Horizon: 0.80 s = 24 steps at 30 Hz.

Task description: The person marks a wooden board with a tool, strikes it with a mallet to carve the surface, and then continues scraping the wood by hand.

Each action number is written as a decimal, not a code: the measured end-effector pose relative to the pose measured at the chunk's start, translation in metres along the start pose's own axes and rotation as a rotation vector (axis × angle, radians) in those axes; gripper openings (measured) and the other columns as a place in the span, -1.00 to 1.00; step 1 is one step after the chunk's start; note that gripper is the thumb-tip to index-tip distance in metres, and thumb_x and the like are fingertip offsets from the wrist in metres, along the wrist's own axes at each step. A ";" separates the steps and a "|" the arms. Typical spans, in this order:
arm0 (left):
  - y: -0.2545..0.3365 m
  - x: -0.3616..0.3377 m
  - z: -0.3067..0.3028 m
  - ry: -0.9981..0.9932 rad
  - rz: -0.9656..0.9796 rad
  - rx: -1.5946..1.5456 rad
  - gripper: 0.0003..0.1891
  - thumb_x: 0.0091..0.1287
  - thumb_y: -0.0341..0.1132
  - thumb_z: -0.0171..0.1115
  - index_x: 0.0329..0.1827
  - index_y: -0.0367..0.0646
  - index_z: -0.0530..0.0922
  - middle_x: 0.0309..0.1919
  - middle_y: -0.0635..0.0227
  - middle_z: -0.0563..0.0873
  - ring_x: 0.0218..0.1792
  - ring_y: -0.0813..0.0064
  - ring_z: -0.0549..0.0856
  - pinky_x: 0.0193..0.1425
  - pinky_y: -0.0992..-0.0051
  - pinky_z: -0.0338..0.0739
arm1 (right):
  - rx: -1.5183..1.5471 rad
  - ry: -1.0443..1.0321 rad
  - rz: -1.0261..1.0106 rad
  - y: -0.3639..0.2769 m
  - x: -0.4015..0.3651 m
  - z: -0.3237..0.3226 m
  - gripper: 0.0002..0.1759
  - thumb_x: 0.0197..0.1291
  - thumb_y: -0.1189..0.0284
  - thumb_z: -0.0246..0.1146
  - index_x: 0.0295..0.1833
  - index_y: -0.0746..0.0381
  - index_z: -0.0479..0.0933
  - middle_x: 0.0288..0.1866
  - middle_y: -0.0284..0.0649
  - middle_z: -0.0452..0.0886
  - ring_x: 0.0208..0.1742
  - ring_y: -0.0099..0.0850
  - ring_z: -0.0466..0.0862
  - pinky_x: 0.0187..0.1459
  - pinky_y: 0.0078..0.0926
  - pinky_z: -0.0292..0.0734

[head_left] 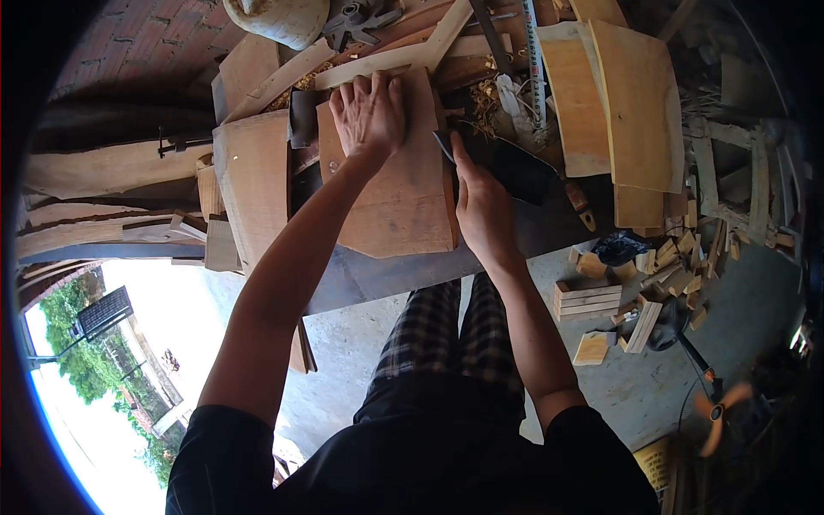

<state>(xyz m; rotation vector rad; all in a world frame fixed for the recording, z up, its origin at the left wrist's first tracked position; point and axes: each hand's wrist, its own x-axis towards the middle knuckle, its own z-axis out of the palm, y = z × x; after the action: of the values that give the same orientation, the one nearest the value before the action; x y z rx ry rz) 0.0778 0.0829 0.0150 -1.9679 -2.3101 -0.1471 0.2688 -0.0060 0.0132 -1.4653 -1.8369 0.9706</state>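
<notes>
A wooden board (pixel 397 202) with cut corners lies flat on the dark workbench (pixel 352 279). My left hand (pixel 369 116) rests on its far part, fingers stretched and pressing down on the face. At the board's right edge, my right hand (pixel 485 202) grips a small dark flat piece (pixel 444 144) that looks like folded sandpaper, forefinger laid along it. A curved dark piece (pixel 302 120) stands beside the board, left of my left hand. To the right of my right hand lies a black sheet (pixel 521 172), near a brush with a wooden handle (pixel 578 204).
Another board (pixel 253 176) lies on the left, and stacked panels (pixel 639 103) on the right. A tape measure (pixel 536 69), wood shavings (pixel 485 112) and a white container (pixel 279 19) sit farther back. Offcuts (pixel 588 300) and an orange-bladed fan (pixel 717 414) are on the floor to the right.
</notes>
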 end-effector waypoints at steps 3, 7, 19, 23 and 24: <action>0.001 0.003 0.001 0.143 0.020 -0.028 -0.59 0.58 -0.01 -0.06 0.22 -0.08 0.55 0.08 0.08 0.63 0.26 0.10 0.51 0.48 0.08 0.17 | -0.033 0.018 0.024 0.004 0.057 0.010 -0.40 0.46 0.51 0.08 0.59 0.03 0.31 -0.20 0.08 0.69 -0.16 0.02 0.77 -0.11 0.01 0.68; 0.003 0.004 -0.005 0.034 -0.037 -0.029 -0.57 0.60 0.01 -0.11 0.28 -0.04 0.53 0.15 0.07 0.61 0.32 0.09 0.49 0.49 0.06 0.17 | 0.039 0.048 -0.029 0.007 0.065 0.017 -0.39 0.45 0.50 0.08 0.60 0.05 0.29 -0.20 0.08 0.69 -0.18 0.05 0.76 -0.12 0.01 0.68; 0.025 -0.009 -0.012 -0.041 -0.015 -0.007 -0.57 0.62 -0.01 -0.14 0.43 0.15 0.45 0.39 0.30 0.52 0.50 0.09 0.37 0.58 -0.33 -0.11 | -0.173 0.060 -0.006 -0.004 0.056 0.006 -0.28 0.40 0.49 0.12 0.64 -0.11 0.20 -0.22 0.00 0.66 -0.24 0.04 0.77 -0.18 0.03 0.73; 0.024 -0.010 -0.010 -0.034 -0.013 -0.042 -0.59 0.62 -0.02 -0.12 0.40 0.13 0.48 0.35 0.27 0.55 0.48 0.09 0.39 0.59 -0.24 -0.08 | -0.218 0.005 0.038 -0.007 0.029 -0.002 -0.29 0.39 0.48 0.13 0.63 -0.09 0.23 -0.18 0.02 0.69 -0.26 0.05 0.77 -0.19 0.02 0.73; 0.022 -0.011 -0.008 0.005 0.013 -0.064 -0.59 0.60 -0.03 -0.09 0.39 0.13 0.49 0.29 0.27 0.57 0.43 0.09 0.42 0.59 -0.24 -0.08 | -0.220 0.004 0.044 -0.007 0.024 -0.001 -0.30 0.39 0.48 0.13 0.62 -0.08 0.24 -0.17 0.02 0.69 -0.25 0.05 0.77 -0.19 0.01 0.73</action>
<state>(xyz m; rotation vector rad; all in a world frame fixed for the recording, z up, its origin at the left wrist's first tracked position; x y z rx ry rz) 0.1012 0.0750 0.0216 -2.0096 -2.3170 -0.2269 0.2606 0.0166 0.0196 -1.6415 -1.9660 0.8053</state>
